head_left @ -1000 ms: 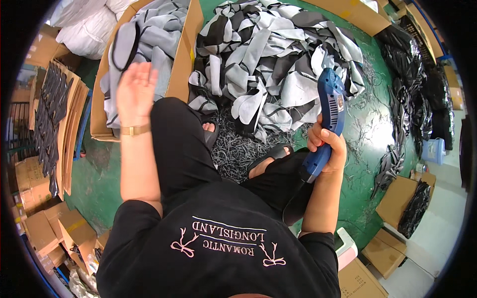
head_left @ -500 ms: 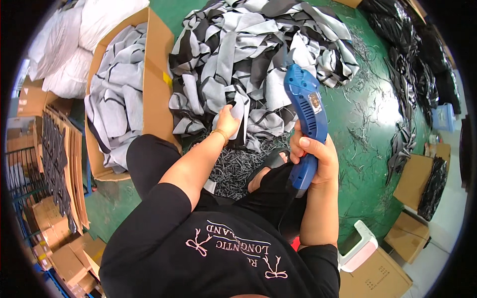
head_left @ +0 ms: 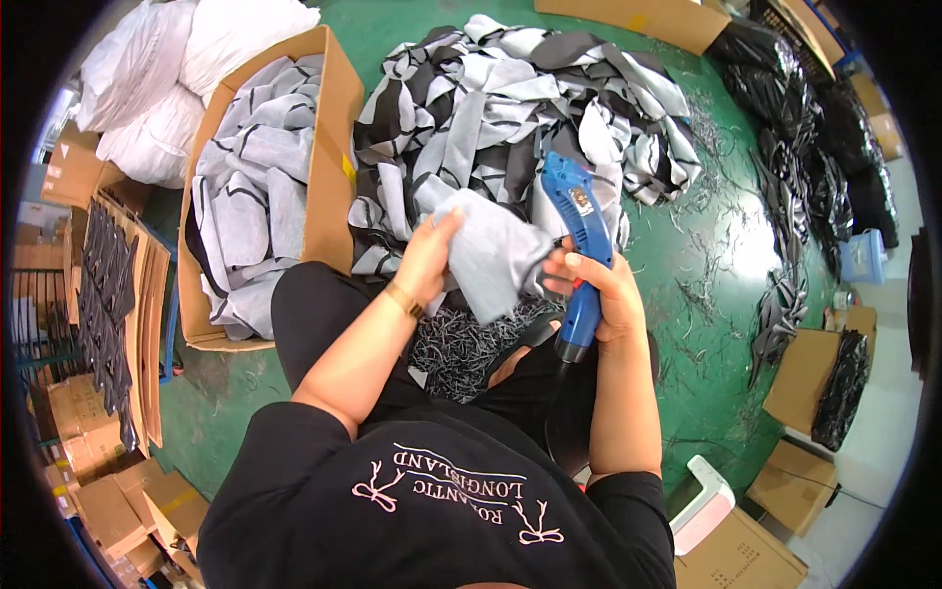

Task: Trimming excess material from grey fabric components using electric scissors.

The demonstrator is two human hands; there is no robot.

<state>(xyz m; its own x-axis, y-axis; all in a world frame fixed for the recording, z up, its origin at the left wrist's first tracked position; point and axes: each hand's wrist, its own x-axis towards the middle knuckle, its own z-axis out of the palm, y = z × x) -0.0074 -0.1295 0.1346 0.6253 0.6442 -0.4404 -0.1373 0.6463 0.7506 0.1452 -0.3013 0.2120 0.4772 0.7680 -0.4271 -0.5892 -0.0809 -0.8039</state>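
Note:
My left hand (head_left: 432, 257) grips the upper left of a light grey fabric piece (head_left: 489, 250), which is partly blurred. In my right hand (head_left: 610, 294) are blue electric scissors (head_left: 579, 221), the handle down and the head pointing away from me over the pile; a dark cord runs from the lower end. My right fingertips are at the fabric's right edge, though whether they pinch it I cannot make out. Beyond both hands spreads a heap of grey and black fabric strips (head_left: 466, 133). Thin dark trimmings (head_left: 451, 344) lie between my legs.
A cardboard box (head_left: 332, 167) full of grey fabric pieces stands at my left. White sacks (head_left: 157, 128) are behind it, with flat cardboard sheets (head_left: 155, 344) nearer. Black plastic bags (head_left: 765, 74) line the right side. Loose trimmings litter the green floor (head_left: 706, 324). A white-and-pink stool (head_left: 705, 506) sits at lower right.
My left hand has lifted the grey fabric piece off the heap, bringing it closer to my right hand. The electric scissors have moved slightly left, and my right fingers have reached out to the fabric.

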